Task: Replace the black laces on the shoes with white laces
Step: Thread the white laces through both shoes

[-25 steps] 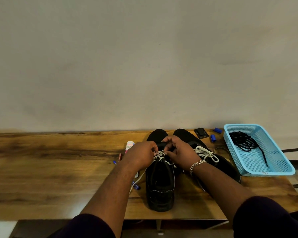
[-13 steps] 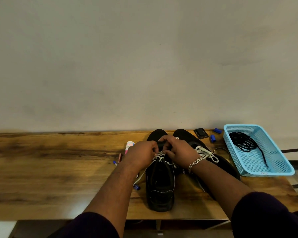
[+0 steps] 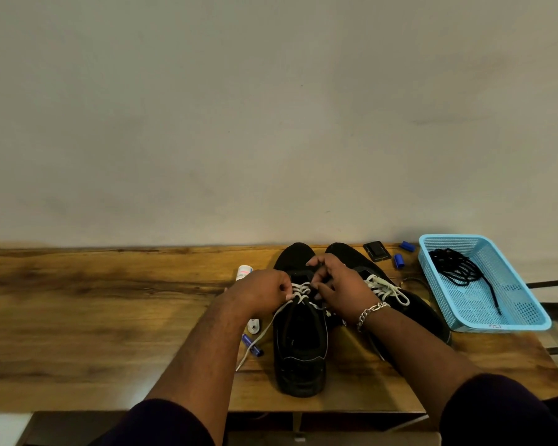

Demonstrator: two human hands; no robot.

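Two black shoes stand side by side on the wooden table (image 3: 110,317), heels toward me. The left shoe (image 3: 300,349) carries a partly threaded white lace (image 3: 300,292); one loose end trails down its left side onto the table. My left hand (image 3: 261,292) pinches the lace at the eyelets on the left. My right hand (image 3: 339,281), with a silver bracelet on the wrist, pinches the lace on the right side of the tongue. The right shoe (image 3: 409,304) has its white lace tied in a bow (image 3: 387,289). My right forearm hides part of it.
A light blue basket (image 3: 522,313) at the right holds the black laces (image 3: 461,268). Small blue caps (image 3: 398,261), a black case (image 3: 377,251), a white tube (image 3: 244,272) and a blue pen (image 3: 252,346) lie around the shoes. The wall stands just behind.
Both hands stay at the left shoe's upper eyelets; the fingers have shifted slightly on the white lace. Nothing else has moved.
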